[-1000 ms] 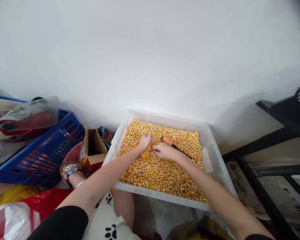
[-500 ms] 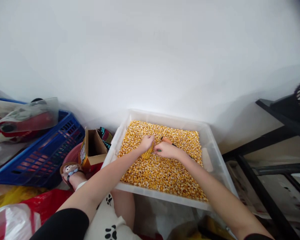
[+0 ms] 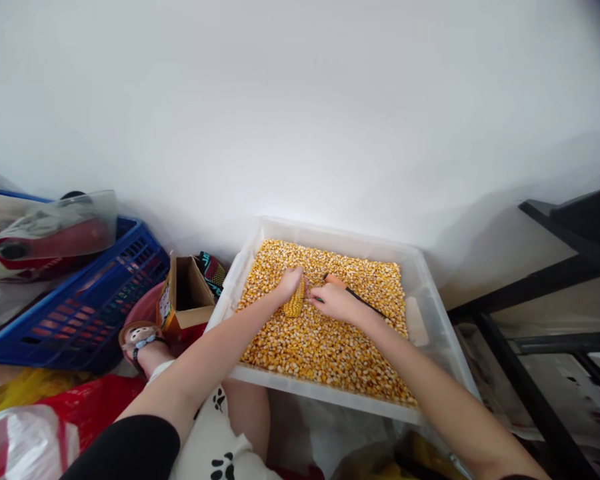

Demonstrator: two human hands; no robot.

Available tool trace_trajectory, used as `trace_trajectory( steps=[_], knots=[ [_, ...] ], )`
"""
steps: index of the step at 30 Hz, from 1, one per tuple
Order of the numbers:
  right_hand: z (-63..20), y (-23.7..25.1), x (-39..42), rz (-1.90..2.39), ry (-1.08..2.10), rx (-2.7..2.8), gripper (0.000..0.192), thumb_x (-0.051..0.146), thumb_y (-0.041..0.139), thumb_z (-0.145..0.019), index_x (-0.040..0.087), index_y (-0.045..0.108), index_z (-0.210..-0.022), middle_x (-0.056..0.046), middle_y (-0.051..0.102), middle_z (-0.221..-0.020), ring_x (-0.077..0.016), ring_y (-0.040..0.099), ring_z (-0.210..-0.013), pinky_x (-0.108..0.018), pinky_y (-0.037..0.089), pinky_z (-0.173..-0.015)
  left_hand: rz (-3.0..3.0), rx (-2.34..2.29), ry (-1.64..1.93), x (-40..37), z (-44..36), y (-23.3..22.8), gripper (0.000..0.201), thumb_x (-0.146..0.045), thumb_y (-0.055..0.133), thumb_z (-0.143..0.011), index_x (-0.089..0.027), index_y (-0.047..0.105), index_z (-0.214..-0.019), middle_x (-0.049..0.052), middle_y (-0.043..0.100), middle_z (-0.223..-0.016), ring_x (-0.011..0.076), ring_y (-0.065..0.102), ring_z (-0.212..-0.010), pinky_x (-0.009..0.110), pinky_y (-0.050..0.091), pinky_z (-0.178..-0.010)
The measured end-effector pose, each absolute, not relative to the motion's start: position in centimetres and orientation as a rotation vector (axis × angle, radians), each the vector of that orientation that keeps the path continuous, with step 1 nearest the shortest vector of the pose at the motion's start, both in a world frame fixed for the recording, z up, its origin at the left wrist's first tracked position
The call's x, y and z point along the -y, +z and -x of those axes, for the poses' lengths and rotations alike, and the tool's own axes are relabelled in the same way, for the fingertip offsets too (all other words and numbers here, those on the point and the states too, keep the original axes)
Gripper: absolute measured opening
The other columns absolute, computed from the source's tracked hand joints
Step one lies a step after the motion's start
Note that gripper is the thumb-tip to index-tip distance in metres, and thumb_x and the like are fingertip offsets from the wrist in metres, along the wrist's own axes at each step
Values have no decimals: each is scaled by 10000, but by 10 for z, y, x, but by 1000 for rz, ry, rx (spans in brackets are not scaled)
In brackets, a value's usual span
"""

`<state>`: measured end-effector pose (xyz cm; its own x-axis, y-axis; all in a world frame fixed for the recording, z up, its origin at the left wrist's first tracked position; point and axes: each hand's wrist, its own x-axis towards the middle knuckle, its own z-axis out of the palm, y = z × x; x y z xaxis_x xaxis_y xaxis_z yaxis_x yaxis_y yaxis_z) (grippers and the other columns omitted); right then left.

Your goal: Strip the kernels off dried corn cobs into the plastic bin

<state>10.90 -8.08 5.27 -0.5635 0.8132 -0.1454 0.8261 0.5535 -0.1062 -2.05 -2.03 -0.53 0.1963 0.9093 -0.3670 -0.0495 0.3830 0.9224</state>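
My left hand (image 3: 291, 281) is closed around the upper part of a corn cob (image 3: 294, 305), which is still covered in yellow kernels at its lower end. Just right of the cob, my right hand (image 3: 333, 300) has its fingers curled, with a small gap between them and the cob. A bit of green shows at those fingers, too small to name. Beneath both hands spreads a thick layer of loose corn kernels (image 3: 300, 347) in a translucent plastic bin (image 3: 330, 398). Behind my right hand, a long orange-and-black tool (image 3: 335, 280) lies on the kernels, partly hidden.
To the left are a blue plastic basket (image 3: 80, 313) holding bags, an open cardboard box (image 3: 190, 300) and a red plastic bag (image 3: 93, 403). A black metal frame (image 3: 510, 367) stands on the right. The white wall (image 3: 300, 113) rises directly behind the bin.
My left hand has shifted slightly left with the cob, and more of the cob's side shows. A wider gap separates my right fingers from it.
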Motion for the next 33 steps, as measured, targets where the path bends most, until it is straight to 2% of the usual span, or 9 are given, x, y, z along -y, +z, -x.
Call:
trace_trajectory(
  steps=[11,16,21,27,33],
  knots=[
    [-84,56,100,-1535,-150,-2494,301,230,313,-882,134,582,-977,-140,658,-851,-216,620,-785,-287,414,-680,-1004,-1268,831,17,19,-15,353,-305,341,-807,-173,453,-499,11,477,-395,129,472,-386,249,401,-475],
    [-77,54,105,-1594,-169,-2476,295,215,310,-880,134,587,-943,-139,659,-858,-211,625,-788,-278,431,-684,-1026,-1273,837,18,18,-13,336,-271,323,-806,-176,434,-504,10,487,-416,123,483,-407,244,403,-494],
    [-78,50,104,-1507,-73,-2496,254,105,359,-829,98,564,-979,-154,659,-820,-230,632,-766,-292,434,-650,-1048,-1289,835,18,18,-14,344,-276,305,-808,-175,438,-507,6,480,-425,120,472,-393,250,400,-487],
    [-96,52,83,-1346,-202,-2635,275,280,365,-875,161,612,-858,-100,666,-850,-189,621,-773,-255,406,-656,-1164,-1275,828,14,19,-21,378,-276,319,-794,-154,488,-478,24,511,-449,120,494,-448,244,415,-542],
    [-90,46,88,-1415,-117,-2600,271,236,350,-869,144,604,-888,-129,662,-806,-208,617,-735,-273,380,-619,-1262,-1299,783,13,19,-24,419,-306,276,-798,-153,496,-476,34,524,-458,131,503,-460,250,413,-529]
  ],
)
